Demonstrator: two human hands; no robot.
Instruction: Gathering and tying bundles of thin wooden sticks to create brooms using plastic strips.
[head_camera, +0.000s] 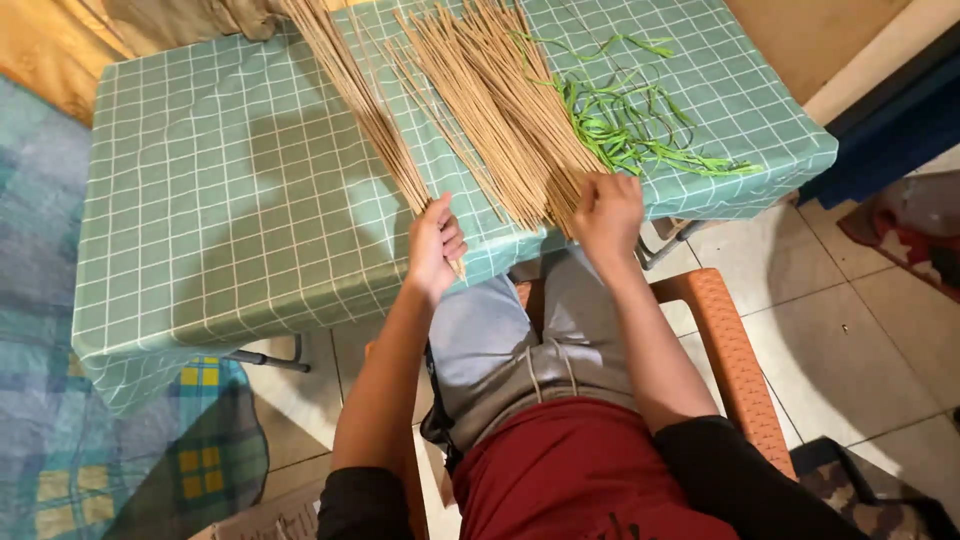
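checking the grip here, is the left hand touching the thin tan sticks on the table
Touching. The head view shows the left hand closed around the near ends of a narrow bunch of tan sticks, one stick tip poking out below the fingers.

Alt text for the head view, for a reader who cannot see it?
A seated person's left hand and right hand each grip thin tan sticks fanned over a green checked tablecloth. Green strips lie to the right of the sticks.
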